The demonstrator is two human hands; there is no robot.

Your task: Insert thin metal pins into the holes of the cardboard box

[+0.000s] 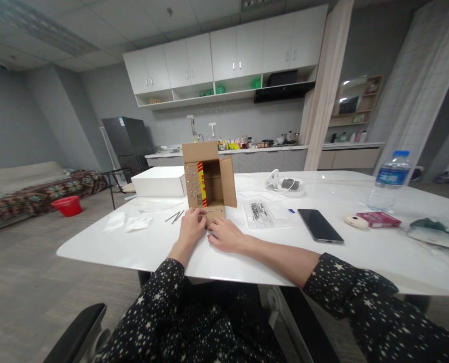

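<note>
An open cardboard box (228,182) stands upright on the white table, its opening facing me. Small metal bits stud its left flap and lie along the lower flap (216,212), which folds down toward me. At the left side of that lower flap, my left hand (191,224) is closed with its fingers curled over the edge. My right hand (225,235) is closed at the flap's front edge, its fingertips close to those of my left. A tiny dark item shows between the two hands, too small to name.
Left of the box are metal rods (174,217), white tissues (138,224) and a white box (159,181). To the right lie a clear parts case (260,216), a white corded device (285,184), a phone (320,225) and a water bottle (390,180).
</note>
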